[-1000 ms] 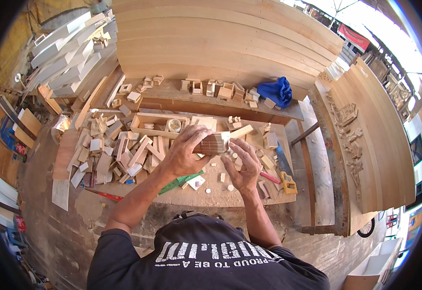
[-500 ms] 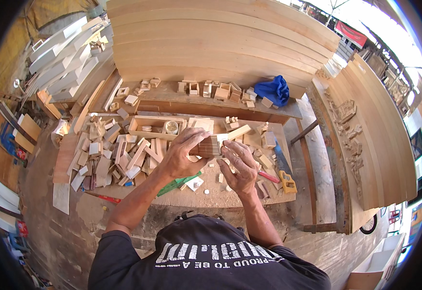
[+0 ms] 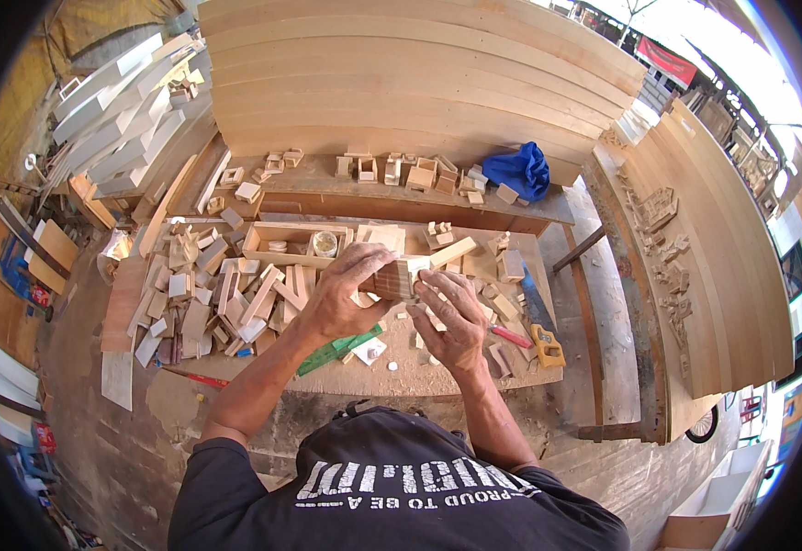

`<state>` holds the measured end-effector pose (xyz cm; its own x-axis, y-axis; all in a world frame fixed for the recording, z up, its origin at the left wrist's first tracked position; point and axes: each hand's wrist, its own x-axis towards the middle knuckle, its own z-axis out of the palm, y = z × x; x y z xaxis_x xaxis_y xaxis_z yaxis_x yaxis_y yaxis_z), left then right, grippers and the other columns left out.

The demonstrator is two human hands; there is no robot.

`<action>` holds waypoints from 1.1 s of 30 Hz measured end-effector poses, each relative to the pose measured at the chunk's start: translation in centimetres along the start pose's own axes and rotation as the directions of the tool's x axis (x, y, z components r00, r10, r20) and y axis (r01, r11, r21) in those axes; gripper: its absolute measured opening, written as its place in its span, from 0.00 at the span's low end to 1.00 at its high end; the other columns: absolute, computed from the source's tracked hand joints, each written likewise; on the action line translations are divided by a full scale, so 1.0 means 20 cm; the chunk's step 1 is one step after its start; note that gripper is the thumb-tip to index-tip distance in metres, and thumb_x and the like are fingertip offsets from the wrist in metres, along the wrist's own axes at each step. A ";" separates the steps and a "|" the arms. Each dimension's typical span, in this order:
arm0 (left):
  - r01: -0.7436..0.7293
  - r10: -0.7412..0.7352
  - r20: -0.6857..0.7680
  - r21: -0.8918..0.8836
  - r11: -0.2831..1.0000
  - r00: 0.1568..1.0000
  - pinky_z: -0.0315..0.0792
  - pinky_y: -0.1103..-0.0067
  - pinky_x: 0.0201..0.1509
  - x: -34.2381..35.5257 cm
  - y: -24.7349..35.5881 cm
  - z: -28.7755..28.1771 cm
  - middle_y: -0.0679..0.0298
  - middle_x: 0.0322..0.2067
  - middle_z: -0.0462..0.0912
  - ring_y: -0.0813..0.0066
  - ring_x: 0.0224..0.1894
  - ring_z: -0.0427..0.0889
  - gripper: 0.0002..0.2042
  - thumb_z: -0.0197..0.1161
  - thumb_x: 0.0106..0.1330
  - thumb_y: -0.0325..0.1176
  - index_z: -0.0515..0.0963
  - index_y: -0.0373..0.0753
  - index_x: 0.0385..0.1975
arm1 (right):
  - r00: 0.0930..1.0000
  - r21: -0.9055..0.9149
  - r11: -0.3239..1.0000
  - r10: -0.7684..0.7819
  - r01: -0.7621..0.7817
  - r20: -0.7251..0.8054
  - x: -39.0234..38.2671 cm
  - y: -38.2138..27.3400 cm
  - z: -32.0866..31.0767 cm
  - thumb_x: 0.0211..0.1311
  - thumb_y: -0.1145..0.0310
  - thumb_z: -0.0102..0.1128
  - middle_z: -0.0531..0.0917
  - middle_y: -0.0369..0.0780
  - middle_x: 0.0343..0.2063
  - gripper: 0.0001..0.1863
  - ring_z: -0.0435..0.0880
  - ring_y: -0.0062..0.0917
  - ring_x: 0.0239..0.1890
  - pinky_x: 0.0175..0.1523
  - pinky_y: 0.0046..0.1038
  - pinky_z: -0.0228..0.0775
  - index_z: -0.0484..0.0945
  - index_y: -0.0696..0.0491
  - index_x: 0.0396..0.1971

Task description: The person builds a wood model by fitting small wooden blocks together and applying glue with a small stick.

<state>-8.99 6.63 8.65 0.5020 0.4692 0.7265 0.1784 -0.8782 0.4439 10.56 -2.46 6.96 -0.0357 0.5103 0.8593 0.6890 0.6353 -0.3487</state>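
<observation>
My left hand point(image 3: 339, 298) is closed around a small dark brown striped wooden block point(image 3: 388, 283) above the bench point(image 3: 437, 375). At the block's pale right end my right hand point(image 3: 456, 326) has its fingers bent and apart, with fingertips touching there; whether a small piece lies under them is unclear. Just behind are a shallow wooden box point(image 3: 268, 241) and a round jar point(image 3: 324, 243). Wood offcuts point(image 3: 180, 286) lie heaped to the left. A green object point(image 3: 327, 356), a red-handled tool point(image 3: 511, 335) and a yellow-handled saw point(image 3: 546, 349) lie near my forearms.
A back shelf point(image 3: 318, 188) carries several small wooden boxes and a blue cloth point(image 3: 525, 170) under tall boards point(image 3: 419, 73). Long boards point(image 3: 722, 257) stand at the right, beside a metal bar point(image 3: 577, 250). White panels point(image 3: 121, 101) are stacked at the back left.
My right fingers have shifted slightly left and curled a little more at the block's end. The block has turned slightly in my left hand, and the view has shifted a little.
</observation>
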 end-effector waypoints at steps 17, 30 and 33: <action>-0.124 0.155 -0.128 0.222 0.967 0.980 0.74 0.61 0.58 0.03 -0.02 0.01 0.56 0.50 0.81 0.54 0.53 0.81 0.32 0.77 0.45 0.24 0.78 0.39 0.57 | 0.941 0.122 0.949 0.307 -0.292 -0.142 0.08 -0.11 0.05 0.51 0.79 0.74 0.85 0.43 0.40 0.12 0.85 0.35 0.44 0.51 0.35 0.74 0.83 0.56 0.36; -0.125 0.163 -0.130 0.261 0.957 0.978 0.76 0.62 0.58 0.03 -0.01 0.02 0.56 0.50 0.82 0.55 0.53 0.81 0.30 0.77 0.47 0.24 0.80 0.38 0.56 | 0.939 0.104 0.962 0.269 -0.251 -0.216 0.11 -0.09 0.10 0.51 0.81 0.73 0.85 0.41 0.34 0.09 0.83 0.33 0.38 0.45 0.33 0.73 0.84 0.57 0.32; -0.127 0.166 -0.132 0.264 0.956 0.977 0.76 0.62 0.59 0.03 -0.02 0.02 0.56 0.50 0.82 0.55 0.54 0.81 0.30 0.77 0.48 0.24 0.80 0.37 0.56 | 0.936 0.116 0.958 0.281 -0.261 -0.214 0.10 -0.09 0.11 0.51 0.81 0.73 0.85 0.41 0.35 0.09 0.83 0.33 0.38 0.45 0.33 0.73 0.84 0.57 0.33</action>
<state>-8.44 7.18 8.63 0.4090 0.3247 0.8529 0.3297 -0.9240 0.1937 7.68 -1.41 8.51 0.3148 0.5319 0.7861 0.5860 0.5426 -0.6018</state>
